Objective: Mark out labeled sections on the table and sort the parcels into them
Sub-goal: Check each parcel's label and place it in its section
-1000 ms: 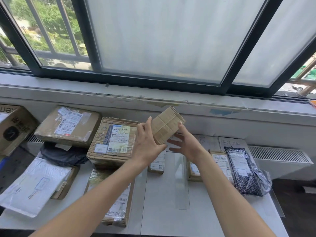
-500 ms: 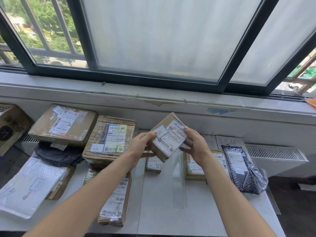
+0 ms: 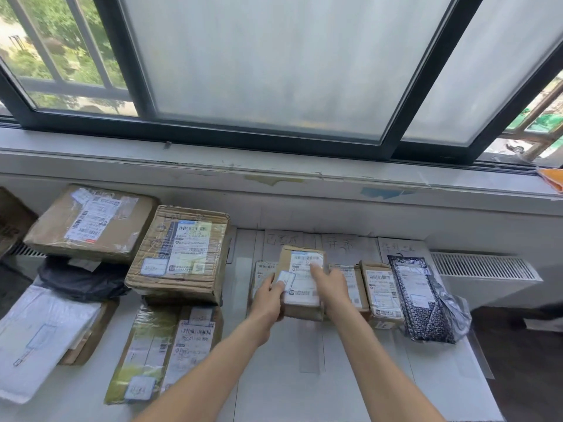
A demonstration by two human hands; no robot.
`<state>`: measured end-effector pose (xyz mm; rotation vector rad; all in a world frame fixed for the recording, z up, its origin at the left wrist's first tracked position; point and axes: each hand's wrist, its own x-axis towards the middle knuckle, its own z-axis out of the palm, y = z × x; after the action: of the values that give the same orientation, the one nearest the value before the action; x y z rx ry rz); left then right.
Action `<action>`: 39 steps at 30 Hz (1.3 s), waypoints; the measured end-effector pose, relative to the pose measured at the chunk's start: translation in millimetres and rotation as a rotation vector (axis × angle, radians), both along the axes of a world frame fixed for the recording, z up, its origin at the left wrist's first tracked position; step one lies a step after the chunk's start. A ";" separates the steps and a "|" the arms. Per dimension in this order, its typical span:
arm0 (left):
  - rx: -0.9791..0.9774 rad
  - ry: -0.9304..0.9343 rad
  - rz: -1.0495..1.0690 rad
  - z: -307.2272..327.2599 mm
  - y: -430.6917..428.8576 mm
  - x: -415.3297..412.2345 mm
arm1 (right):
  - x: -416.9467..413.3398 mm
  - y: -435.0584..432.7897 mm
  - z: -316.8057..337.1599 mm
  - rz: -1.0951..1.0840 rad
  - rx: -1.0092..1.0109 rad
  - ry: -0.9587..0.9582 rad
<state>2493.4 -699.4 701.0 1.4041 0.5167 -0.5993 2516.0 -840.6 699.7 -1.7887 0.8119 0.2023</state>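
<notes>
A small brown cardboard parcel (image 3: 301,269) with white shipping labels lies label-up on the white table (image 3: 289,391), in the middle section below a handwritten paper label (image 3: 281,239). My left hand (image 3: 268,300) grips its near left corner. My right hand (image 3: 330,287) rests on its right side with a finger on the label. A flat parcel (image 3: 262,272) lies partly under it on the left. Two small boxes (image 3: 380,290) lie to its right, below a second paper label (image 3: 342,243).
A black patterned bag parcel (image 3: 420,300) lies at the right, under a third paper label (image 3: 396,246). Large boxes (image 3: 182,254), (image 3: 91,220), a dark bag (image 3: 79,281), a white mailer (image 3: 39,333) and a long taped parcel (image 3: 170,351) fill the left. A radiator (image 3: 481,266) stands right.
Both hands turned the small parcel label-up in the air, then lowered it forward onto the table's middle section.
</notes>
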 end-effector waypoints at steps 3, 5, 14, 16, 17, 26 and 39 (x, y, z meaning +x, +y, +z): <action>0.054 -0.034 -0.025 -12.6 -14.2 1.3 | -0.3 -2.4 -8.3 0.144 -0.144 -0.001; 0.103 -0.060 -0.049 -19.5 -16.7 6.2 | 0.4 -8.3 -17.9 0.142 -0.185 -0.008; 0.213 -0.075 -0.088 -40.3 -12.3 33.6 | 8.9 -18.3 -45.0 0.123 -0.255 -0.030; 0.238 -0.073 -0.107 -49.0 -11.9 33.8 | 9.4 -18.2 -50.4 0.130 -0.268 -0.006; 0.250 -0.070 -0.114 -51.0 -12.1 33.1 | 8.9 -17.3 -51.9 0.131 -0.274 0.013; 0.312 -0.092 -0.181 -51.3 -16.3 33.3 | 8.0 -9.9 -65.8 0.216 -0.510 0.087; 0.780 -0.681 -0.356 5.5 -10.9 71.9 | 34.7 7.5 -19.1 0.404 -0.730 -0.228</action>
<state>2565.3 -710.2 706.5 2.3396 -0.0853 -0.1452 2550.6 -833.1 680.6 -2.6028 0.3610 -0.0525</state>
